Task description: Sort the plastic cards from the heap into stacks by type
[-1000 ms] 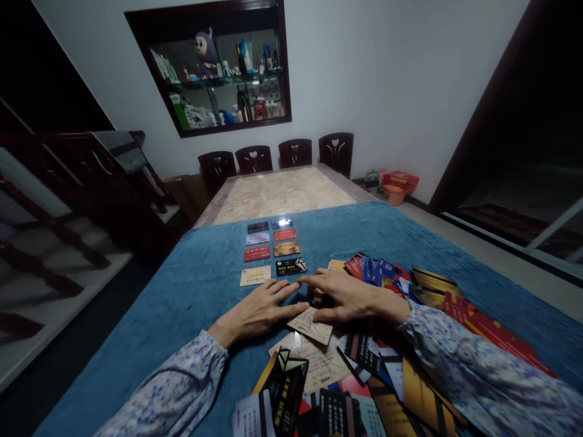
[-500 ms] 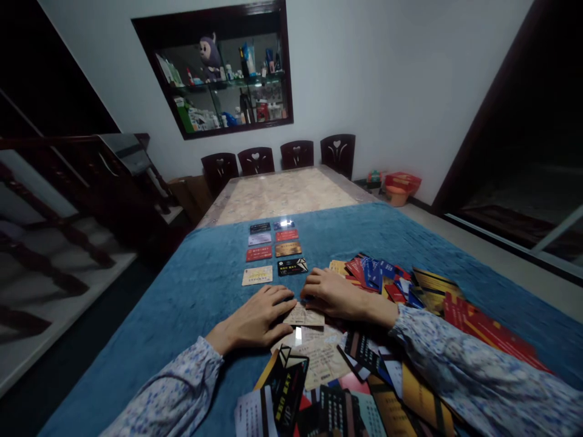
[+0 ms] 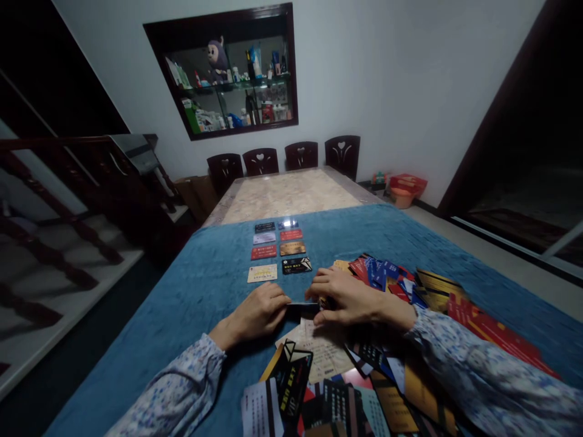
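Observation:
Between my hands a card is tilted up so that it shows almost edge-on, its face hidden. My left hand pinches its left end, while my right hand curls around its right end. Just beyond lie two columns of cards, the nearest being a cream card and a black VIP card. Below my hands a loose heap holds a cream card with writing, another black VIP card and a silver card. Gold cards lie under my right forearm.
A second spread of blue, red and gold cards lies beyond my right forearm, with red cards farther right. A blue cloth covers the near part of the stone-topped table. Several dark chairs stand at its far end.
The cream card that lay flat under my fingers is no longer seen there; a card now stands tilted between my hands. My fingers have closed in on its ends. The view has shifted slightly.

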